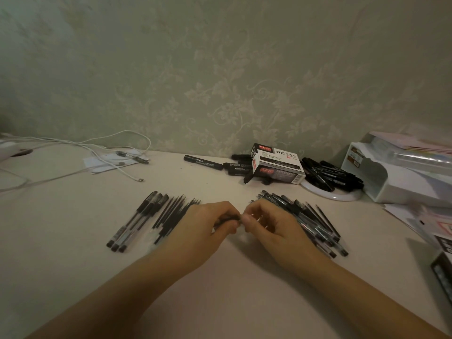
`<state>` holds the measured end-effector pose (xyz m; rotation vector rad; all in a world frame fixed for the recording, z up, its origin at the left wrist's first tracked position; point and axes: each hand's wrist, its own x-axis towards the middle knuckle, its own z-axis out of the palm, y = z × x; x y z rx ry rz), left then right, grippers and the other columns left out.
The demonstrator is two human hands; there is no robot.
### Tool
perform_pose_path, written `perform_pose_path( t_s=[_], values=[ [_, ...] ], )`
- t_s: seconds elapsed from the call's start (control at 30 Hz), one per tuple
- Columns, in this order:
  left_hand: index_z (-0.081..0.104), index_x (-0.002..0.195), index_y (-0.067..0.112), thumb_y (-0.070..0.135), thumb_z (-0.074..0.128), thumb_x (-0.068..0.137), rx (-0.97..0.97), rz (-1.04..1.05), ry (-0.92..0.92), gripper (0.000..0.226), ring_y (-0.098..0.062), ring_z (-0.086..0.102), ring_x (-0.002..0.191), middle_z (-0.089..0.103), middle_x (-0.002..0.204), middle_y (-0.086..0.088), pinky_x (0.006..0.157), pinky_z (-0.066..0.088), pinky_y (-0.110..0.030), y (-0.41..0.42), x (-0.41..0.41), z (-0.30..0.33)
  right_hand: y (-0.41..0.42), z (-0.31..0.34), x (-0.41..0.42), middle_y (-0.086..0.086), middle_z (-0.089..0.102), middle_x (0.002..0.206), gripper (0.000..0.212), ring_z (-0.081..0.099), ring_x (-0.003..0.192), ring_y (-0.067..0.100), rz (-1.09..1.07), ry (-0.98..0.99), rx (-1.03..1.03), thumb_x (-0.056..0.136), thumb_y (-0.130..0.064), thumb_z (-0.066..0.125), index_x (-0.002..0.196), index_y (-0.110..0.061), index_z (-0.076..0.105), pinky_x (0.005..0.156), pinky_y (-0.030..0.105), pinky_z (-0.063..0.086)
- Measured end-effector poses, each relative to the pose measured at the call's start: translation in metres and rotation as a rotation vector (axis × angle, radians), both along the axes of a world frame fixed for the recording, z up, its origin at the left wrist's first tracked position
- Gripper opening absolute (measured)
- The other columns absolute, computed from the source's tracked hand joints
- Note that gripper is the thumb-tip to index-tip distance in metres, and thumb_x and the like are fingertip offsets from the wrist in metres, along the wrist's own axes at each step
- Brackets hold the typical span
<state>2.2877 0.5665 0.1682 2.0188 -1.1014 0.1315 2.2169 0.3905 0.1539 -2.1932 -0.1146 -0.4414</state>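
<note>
- Pen point(228, 217), one: mid-tabletop point(220, 285), held between both hands.
- Left hand point(203, 228): fingers curled round the dark barrel.
- Right hand point(266, 223): thumb and fingertips pinching the other end.
- Handling, my judgement: I steady the barrel with the left and work the end straight along its axis, so nothing bends.
- Capped pens point(137, 221), three: side by side, toward the left edge.
- Refills point(171, 214): fanned just beside them, roughly eight; the overlap bars an exact count.
- Pen pile point(315, 223): toward the right edge, over ten.
- Marker box point(276, 165), one: far edge.

Slim black pen point(226, 218), roughly level, mostly hidden, gripped between left hand point(203, 231) and right hand point(271, 228)
</note>
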Motion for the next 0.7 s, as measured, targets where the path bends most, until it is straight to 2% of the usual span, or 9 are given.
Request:
perform_pose_path(
  t_s=[0.07,0.17,0.3,0.43,0.5,0.6,0.7],
  values=[
    [0.069,0.099,0.023,0.024,0.062,0.091,-0.007,0.003,0.011,0.010,0.007,0.063,0.080,0.070,0.080,0.014,0.072,0.044,-0.005,0.001,-0.001,0.001,0.000,-0.001,0.000,-0.013,0.064,0.081,0.014,0.058,0.072,0.004,0.019,0.009,-0.024,0.096,-0.043,0.053,0.092,-0.033,0.062,0.064,0.018,0.048],
    [0.069,0.098,0.023,0.024,0.063,0.090,0.004,-0.009,-0.015,0.010,0.007,0.062,0.080,0.069,0.079,0.015,0.071,0.042,-0.004,0.001,-0.003,0.003,-0.001,0.000,0.000,-0.008,0.057,0.072,0.019,0.053,0.069,0.011,0.067,0.009,0.008,0.100,-0.038,0.050,0.088,-0.028,0.061,0.063,0.026,0.046],
    [0.070,0.094,0.026,0.024,0.066,0.089,0.005,0.001,-0.088,0.007,0.007,0.057,0.080,0.062,0.075,0.021,0.070,0.037,-0.001,0.001,-0.003,0.007,-0.002,0.000,0.001,-0.010,0.050,0.067,0.023,0.046,0.066,0.007,0.092,0.043,0.093,0.097,-0.040,0.050,0.083,-0.026,0.061,0.064,0.026,0.040],
    [0.070,0.094,0.025,0.025,0.065,0.089,0.009,0.019,-0.096,0.007,0.009,0.056,0.080,0.062,0.076,0.022,0.069,0.037,0.000,0.000,-0.002,0.004,0.001,-0.002,0.002,-0.008,0.059,0.072,0.025,0.052,0.068,0.007,0.057,0.059,0.094,0.100,-0.043,0.048,0.085,-0.029,0.062,0.065,0.027,0.045],
    [0.070,0.095,0.024,0.025,0.065,0.089,-0.007,0.048,-0.069,0.007,0.007,0.059,0.079,0.065,0.077,0.018,0.068,0.039,-0.002,0.000,0.001,0.002,0.003,-0.003,0.002,-0.010,0.063,0.079,0.023,0.057,0.072,0.004,0.003,-0.001,0.027,0.100,-0.043,0.046,0.088,-0.032,0.062,0.066,0.022,0.047],
    [0.067,0.093,0.028,0.027,0.062,0.091,-0.024,0.133,-0.027,0.005,0.004,0.061,0.075,0.067,0.074,0.017,0.066,0.041,-0.004,0.003,0.007,-0.001,0.000,-0.003,0.005,-0.014,0.059,0.095,0.016,0.056,0.085,0.004,-0.181,-0.109,-0.243,0.099,-0.032,0.052,0.102,-0.025,0.066,0.076,0.021,0.047],
    [0.063,0.091,0.034,0.032,0.056,0.093,-0.015,0.202,0.003,0.007,0.003,0.060,0.067,0.068,0.072,0.014,0.060,0.042,-0.007,0.007,0.012,-0.003,-0.004,-0.007,0.006,-0.006,0.055,0.117,0.030,0.050,0.106,0.008,-0.252,-0.087,-0.452,0.097,-0.031,0.058,0.123,-0.018,0.064,0.093,0.025,0.044]
  ],
)
